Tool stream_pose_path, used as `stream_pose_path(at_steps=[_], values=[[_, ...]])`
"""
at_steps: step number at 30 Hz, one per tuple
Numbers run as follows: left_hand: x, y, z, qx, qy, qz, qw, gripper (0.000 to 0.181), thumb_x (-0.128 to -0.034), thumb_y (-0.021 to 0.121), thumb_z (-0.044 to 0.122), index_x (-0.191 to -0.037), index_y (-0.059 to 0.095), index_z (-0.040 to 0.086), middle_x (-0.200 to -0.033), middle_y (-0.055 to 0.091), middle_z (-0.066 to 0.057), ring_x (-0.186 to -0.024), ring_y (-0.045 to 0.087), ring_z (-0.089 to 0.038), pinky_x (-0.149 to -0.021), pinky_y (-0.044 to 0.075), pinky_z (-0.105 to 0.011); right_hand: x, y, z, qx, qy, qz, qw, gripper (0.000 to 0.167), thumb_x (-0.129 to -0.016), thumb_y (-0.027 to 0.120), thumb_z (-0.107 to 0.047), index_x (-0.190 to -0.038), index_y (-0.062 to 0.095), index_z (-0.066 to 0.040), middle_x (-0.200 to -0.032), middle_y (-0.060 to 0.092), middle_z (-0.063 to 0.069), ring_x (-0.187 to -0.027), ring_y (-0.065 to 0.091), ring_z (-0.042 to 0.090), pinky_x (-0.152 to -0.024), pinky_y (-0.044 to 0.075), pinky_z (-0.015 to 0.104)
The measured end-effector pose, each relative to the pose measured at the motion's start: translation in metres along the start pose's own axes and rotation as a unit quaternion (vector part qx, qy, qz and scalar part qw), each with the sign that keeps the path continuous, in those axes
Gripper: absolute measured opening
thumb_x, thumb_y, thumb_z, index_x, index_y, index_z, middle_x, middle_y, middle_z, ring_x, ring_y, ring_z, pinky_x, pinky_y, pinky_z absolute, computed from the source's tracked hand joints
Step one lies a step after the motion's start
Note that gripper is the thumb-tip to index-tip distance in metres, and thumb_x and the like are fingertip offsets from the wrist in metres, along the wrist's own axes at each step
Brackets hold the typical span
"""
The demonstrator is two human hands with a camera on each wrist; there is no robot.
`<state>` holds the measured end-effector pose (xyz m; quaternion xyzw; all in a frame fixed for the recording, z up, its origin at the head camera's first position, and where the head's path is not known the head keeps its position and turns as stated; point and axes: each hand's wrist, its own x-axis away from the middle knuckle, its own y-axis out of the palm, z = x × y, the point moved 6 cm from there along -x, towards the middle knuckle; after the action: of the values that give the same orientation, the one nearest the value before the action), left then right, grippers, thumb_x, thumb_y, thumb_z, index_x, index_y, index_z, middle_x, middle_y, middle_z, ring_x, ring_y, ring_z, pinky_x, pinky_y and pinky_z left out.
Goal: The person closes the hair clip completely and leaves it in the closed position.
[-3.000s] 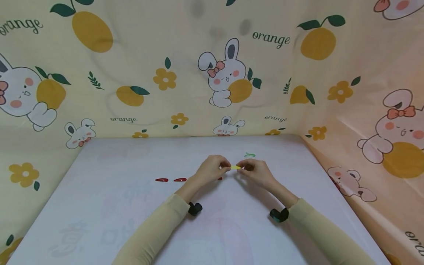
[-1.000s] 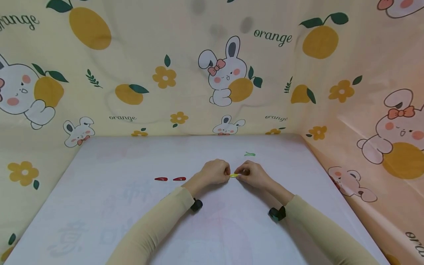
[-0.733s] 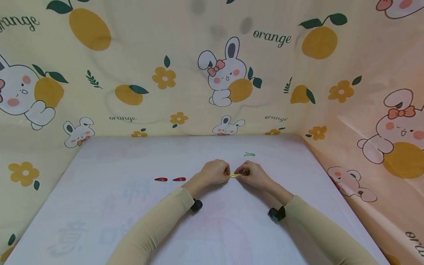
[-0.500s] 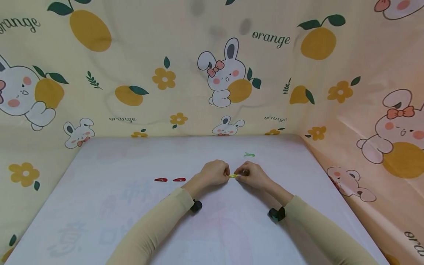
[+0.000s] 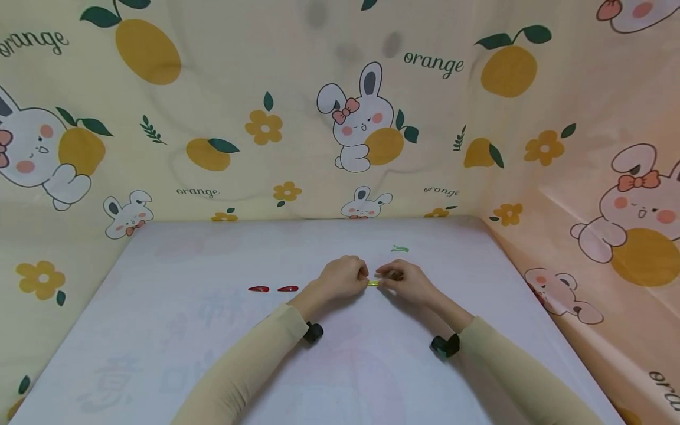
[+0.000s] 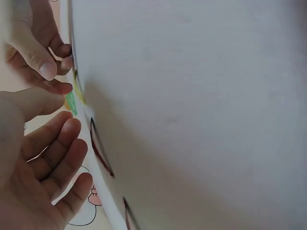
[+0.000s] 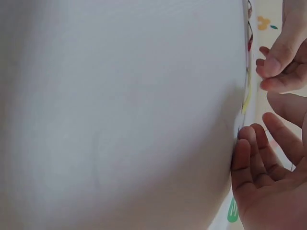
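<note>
A yellow hair clip (image 5: 373, 283) lies on the white table between my hands; both wrist views show the yellow clip (image 6: 79, 90) on the tabletop, apart from the fingertips. My left hand (image 5: 344, 276) is just left of it, thumb and fingers apart and loosely bent, with nothing between them. On the other side is my right hand (image 5: 410, 280), its thumb and index finger separated. Two red hair clips (image 5: 288, 288) lie in a row to the left. In the left wrist view a dark red clip (image 6: 101, 149) lies near the yellow one; the left hand hides it in the head view.
A green hair clip (image 5: 400, 248), its two arms spread, lies farther back beyond my right hand. The white table (image 5: 340, 378) ends at a cloth backdrop (image 5: 212, 106) printed with rabbits and oranges. The cloth also hangs along the right side.
Three seconds ago both hands held the yellow hair clip farther back. It has since come nearer and lies on the table, and my fingers have let go of it. The other clips stay put.
</note>
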<state>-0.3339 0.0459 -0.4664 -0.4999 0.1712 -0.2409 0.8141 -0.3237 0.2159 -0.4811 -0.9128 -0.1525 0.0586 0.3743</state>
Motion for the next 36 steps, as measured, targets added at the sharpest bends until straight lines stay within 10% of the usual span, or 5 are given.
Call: stream_pose_path(at_steps=[13, 36], values=[[0.005, -0.018, 0.003, 0.014, 0.008, 0.061, 0.998, 0.028, -0.0987, 0.068, 0.025, -0.123, 0.074, 0.012, -0.113, 0.071, -0.001, -0.105, 0.065, -0.019, -0.084, 0.055, -0.035, 0.004, -0.022, -0.005, -0.045, -0.035, 0.087, 0.9946, 0.036, -0.1, 0.07, -0.008, -0.136, 0.066, -0.006, -0.136, 0.065, 0.012, -0.114, 0.067, 0.031, -0.095, 0.056, 0.049], [-0.021, -0.022, 0.015, 0.081, -0.017, 0.106, 0.9909, 0.031, -0.1019, 0.067, 0.025, -0.13, 0.072, 0.012, -0.125, 0.07, -0.002, -0.114, 0.066, -0.019, -0.09, 0.055, -0.035, -0.019, -0.063, 0.016, -0.008, -0.017, 0.19, 0.9816, 0.031, -0.1, 0.068, -0.007, -0.13, 0.069, -0.002, -0.129, 0.067, 0.02, -0.11, 0.068, 0.037, -0.093, 0.055, 0.051]])
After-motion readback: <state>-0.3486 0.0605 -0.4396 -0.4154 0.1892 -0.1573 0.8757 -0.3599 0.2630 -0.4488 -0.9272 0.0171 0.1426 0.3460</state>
